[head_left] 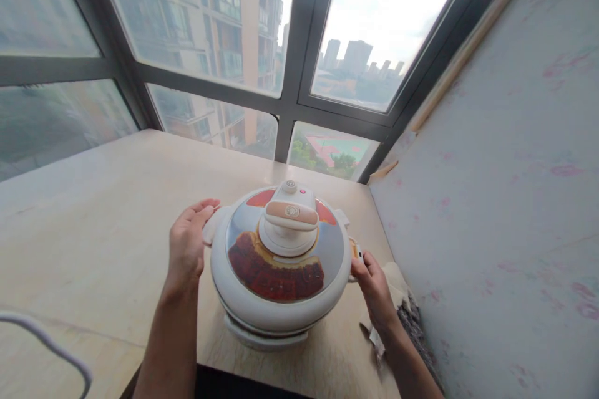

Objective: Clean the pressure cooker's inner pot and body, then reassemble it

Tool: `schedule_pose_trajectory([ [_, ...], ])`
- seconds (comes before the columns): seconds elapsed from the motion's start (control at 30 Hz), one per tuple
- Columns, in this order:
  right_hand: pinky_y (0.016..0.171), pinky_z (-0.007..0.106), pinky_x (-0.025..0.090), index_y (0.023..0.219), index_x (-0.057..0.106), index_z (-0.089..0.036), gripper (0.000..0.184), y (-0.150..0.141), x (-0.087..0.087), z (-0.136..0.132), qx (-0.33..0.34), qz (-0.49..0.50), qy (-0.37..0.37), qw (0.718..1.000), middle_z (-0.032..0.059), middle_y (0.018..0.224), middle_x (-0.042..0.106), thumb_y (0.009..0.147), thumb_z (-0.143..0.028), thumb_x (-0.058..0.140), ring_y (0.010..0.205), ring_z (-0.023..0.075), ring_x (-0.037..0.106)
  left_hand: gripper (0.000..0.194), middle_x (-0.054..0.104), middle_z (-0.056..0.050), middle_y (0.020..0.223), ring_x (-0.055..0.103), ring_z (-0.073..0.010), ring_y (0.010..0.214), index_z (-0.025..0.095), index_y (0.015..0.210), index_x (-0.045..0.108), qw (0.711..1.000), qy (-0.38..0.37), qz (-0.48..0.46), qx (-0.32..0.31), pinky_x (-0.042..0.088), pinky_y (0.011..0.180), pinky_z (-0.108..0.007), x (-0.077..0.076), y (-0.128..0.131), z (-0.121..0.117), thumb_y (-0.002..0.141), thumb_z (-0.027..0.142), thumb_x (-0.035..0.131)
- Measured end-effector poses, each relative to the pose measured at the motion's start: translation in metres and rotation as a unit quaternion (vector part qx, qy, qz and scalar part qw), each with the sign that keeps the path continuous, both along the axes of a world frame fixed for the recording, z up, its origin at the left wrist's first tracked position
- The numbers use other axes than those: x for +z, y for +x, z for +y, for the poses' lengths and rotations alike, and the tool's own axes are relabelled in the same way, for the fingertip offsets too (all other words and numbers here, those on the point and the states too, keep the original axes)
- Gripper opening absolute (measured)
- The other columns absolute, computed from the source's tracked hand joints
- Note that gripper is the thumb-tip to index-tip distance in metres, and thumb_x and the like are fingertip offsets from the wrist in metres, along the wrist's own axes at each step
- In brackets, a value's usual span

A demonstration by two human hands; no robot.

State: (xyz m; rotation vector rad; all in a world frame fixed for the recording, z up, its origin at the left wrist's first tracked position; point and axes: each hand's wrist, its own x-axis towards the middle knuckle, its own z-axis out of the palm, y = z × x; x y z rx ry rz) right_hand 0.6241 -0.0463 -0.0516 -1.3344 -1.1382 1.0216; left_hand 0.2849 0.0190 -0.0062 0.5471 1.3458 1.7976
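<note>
A white electric pressure cooker point(281, 299) stands near the front edge of a pale wooden table point(103, 212). Its silver lid point(327, 249) carries red food pictures and a white and beige knob handle point(290, 215). My left hand point(187, 243) rests against the cooker's left side handle, fingers stretched and held together. My right hand point(372, 283) presses on the right side handle, fingers curled round its edge.
A white cable point(51, 346) loops at the lower left. Crumpled cloth or paper point(402, 305) lies behind my right hand against the pale wall point(505, 199). Dark-framed windows point(292, 75) line the table's far edge.
</note>
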Motion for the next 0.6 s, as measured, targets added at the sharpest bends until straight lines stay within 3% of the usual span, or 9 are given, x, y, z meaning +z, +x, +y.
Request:
schedule_pose_trajectory([
  [0.1, 0.089, 0.034, 0.052, 0.119, 0.064, -0.019, 0.072, 0.013, 0.007, 0.001, 0.005, 0.008, -0.009, 1.000, 0.0119, 0.119, 0.070, 0.076, -0.075, 0.080, 0.109, 0.0278, 0.064, 0.059, 0.075, -0.009, 0.096, 0.066, -0.0166, 0.068, 0.012, 0.105, 0.069, 0.996, -0.021, -0.031, -0.079, 0.051, 0.060, -0.025, -0.004, 0.001, 0.001, 0.053, 0.036, 0.085],
  [0.17, 0.094, 0.036, 0.053, 0.126, 0.062, -0.021, 0.073, 0.019, 0.018, 0.000, -0.023, 0.015, 0.014, 1.000, 0.0137, 0.131, 0.067, 0.077, -0.073, 0.081, 0.122, 0.0298, 0.062, 0.062, 0.076, -0.012, 0.105, 0.069, -0.0189, 0.074, 0.013, 0.109, 0.068, 0.993, -0.011, -0.065, -0.097, 0.055, 0.066, -0.028, -0.007, 0.003, -0.001, 0.054, 0.033, 0.085],
  [0.27, 0.101, 0.040, 0.053, 0.124, 0.065, -0.022, 0.060, 0.018, 0.045, -0.001, -0.031, 0.001, 0.091, 0.995, 0.0138, 0.136, 0.066, 0.087, -0.067, 0.077, 0.133, 0.0305, 0.058, 0.054, 0.076, -0.012, 0.104, 0.070, -0.0206, 0.075, 0.012, 0.110, 0.067, 0.992, 0.006, -0.088, -0.089, 0.055, 0.068, -0.031, -0.010, 0.006, -0.002, 0.060, 0.033, 0.079],
  [0.37, 0.104, 0.042, 0.053, 0.120, 0.069, -0.022, 0.041, 0.001, 0.083, 0.000, 0.020, -0.059, 0.179, 0.982, 0.0126, 0.132, 0.068, 0.095, -0.055, 0.074, 0.128, 0.0289, 0.062, 0.047, 0.074, -0.011, 0.096, 0.068, -0.0219, 0.075, 0.011, 0.106, 0.066, 0.991, 0.012, -0.101, -0.082, 0.053, 0.071, -0.032, -0.012, 0.008, 0.001, 0.065, 0.033, 0.071],
  [0.47, 0.107, 0.043, 0.052, 0.123, 0.069, -0.024, 0.031, -0.026, 0.119, 0.011, 0.120, -0.141, 0.269, 0.945, 0.0106, 0.134, 0.067, 0.102, -0.045, 0.067, 0.126, 0.0271, 0.063, 0.046, 0.071, -0.009, 0.092, 0.066, -0.0214, 0.075, 0.012, 0.105, 0.065, 0.991, 0.023, -0.101, -0.086, 0.052, 0.073, -0.033, -0.014, 0.009, 0.003, 0.065, 0.035, 0.069],
  [0.6, 0.114, 0.049, 0.047, 0.132, 0.065, -0.020, 0.041, -0.064, 0.147, 0.040, 0.223, -0.313, 0.362, 0.849, 0.0146, 0.139, 0.064, 0.101, -0.047, 0.067, 0.135, 0.0307, 0.057, 0.045, 0.070, -0.008, 0.087, 0.064, -0.0216, 0.074, 0.012, 0.104, 0.065, 0.990, 0.024, -0.110, -0.089, 0.050, 0.070, -0.032, -0.014, 0.008, 0.004, 0.065, 0.033, 0.068],
])
